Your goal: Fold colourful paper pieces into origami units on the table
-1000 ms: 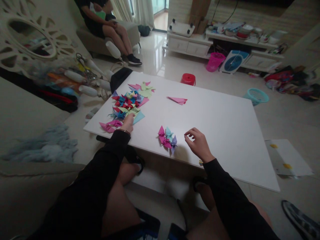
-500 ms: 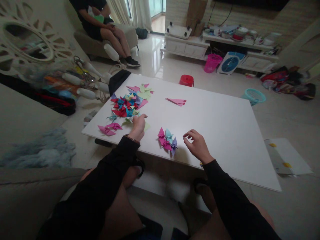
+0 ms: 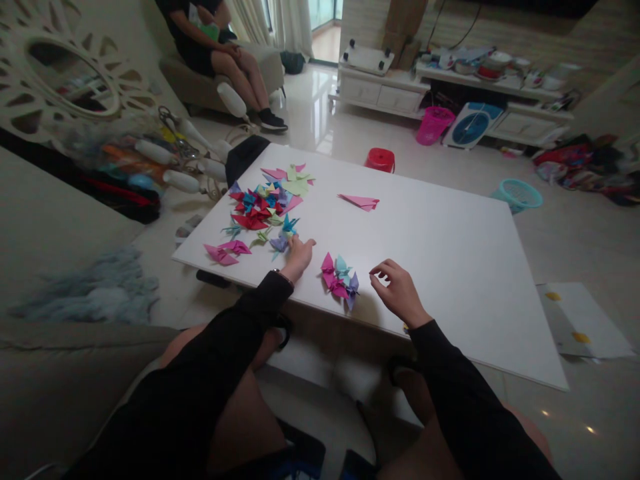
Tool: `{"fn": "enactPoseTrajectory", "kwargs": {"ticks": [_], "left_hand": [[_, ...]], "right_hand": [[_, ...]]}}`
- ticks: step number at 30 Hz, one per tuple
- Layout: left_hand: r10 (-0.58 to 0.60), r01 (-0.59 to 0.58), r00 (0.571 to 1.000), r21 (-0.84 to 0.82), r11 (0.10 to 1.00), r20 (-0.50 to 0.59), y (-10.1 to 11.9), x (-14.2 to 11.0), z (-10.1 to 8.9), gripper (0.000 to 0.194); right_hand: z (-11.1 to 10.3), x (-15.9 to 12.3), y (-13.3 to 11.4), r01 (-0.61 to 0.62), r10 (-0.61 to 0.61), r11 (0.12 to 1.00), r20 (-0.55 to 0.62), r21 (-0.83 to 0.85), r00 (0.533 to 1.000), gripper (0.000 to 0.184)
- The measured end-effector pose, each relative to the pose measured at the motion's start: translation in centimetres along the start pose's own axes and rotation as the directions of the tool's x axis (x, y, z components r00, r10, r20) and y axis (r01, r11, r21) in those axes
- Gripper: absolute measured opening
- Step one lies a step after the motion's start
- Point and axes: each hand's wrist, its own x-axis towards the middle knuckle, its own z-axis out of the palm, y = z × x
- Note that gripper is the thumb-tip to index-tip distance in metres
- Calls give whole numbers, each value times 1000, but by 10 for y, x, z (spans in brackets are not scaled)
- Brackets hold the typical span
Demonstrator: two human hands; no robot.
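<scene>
My left hand rests on the white tabletop with its fingers curled; a small purple folded paper and a teal one lie right at its fingertips, and I cannot make out what it grips. My right hand hovers in a loose pinch with nothing visible in it, just right of a small cluster of pink, teal and purple paper cranes. A big pile of coloured folded papers lies at the table's left. My black sleeves and bare knees fill the foreground.
Two magenta folded pieces sit near the left edge and a pink folded sheet near the middle. On the floor are a red bucket, a pink basket and a teal basket. A person sits on a sofa.
My left hand has moved right from the coloured pile toward the crane cluster. The flat sheets by the pile no longer show. My right hand has stayed put.
</scene>
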Motion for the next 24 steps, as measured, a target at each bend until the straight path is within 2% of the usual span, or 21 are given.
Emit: {"fn": "enactPoseTrajectory", "kwargs": {"ticks": [3, 5, 7, 10, 14, 17, 20, 22, 24], "left_hand": [[-124, 116, 990, -101, 988, -73, -5, -11, 10, 64], [-149, 119, 981, -217, 969, -124, -12, -10, 9, 69], [-186, 120, 967, -336, 934, -172, -20, -5, 4, 73], [-255, 151, 946, -421, 894, -200, -28, 5, -8, 71], [-299, 169, 933, -490, 855, -201, -17, 9, -20, 63], [-230, 110, 961, -554, 825, -152, 11, -4, -20, 55], [-52, 21, 998, -633, 773, -31, 44, -30, -13, 53], [119, -50, 992, -694, 718, 51, 62, -50, -8, 56], [276, -97, 954, -752, 652, 116, 73, -68, -6, 57]], "right_hand": [[-1, -1, 1, 4, -4, 1000, 9, 3, 1000, 10], [-2, -1, 1, 4, -4, 1000, 12, 1, 1000, 10], [-3, -2, 1, 6, -6, 1000, 14, 0, 1000, 10], [-5, -2, 1, 9, -9, 1000, 16, -9, 1000, 10], [-6, -2, 0, -2, 2, 1000, 12, -19, 1000, 10], [-5, -2, 0, -12, 12, 1000, -1, -10, 1000, 9], [-3, 0, 1, -16, 16, 1000, -33, 4, 999, 8], [-2, 3, 2, -26, 28, 999, -74, 28, 997, 10], [-3, 5, 3, -56, 65, 996, -132, 72, 989, 12]]}}
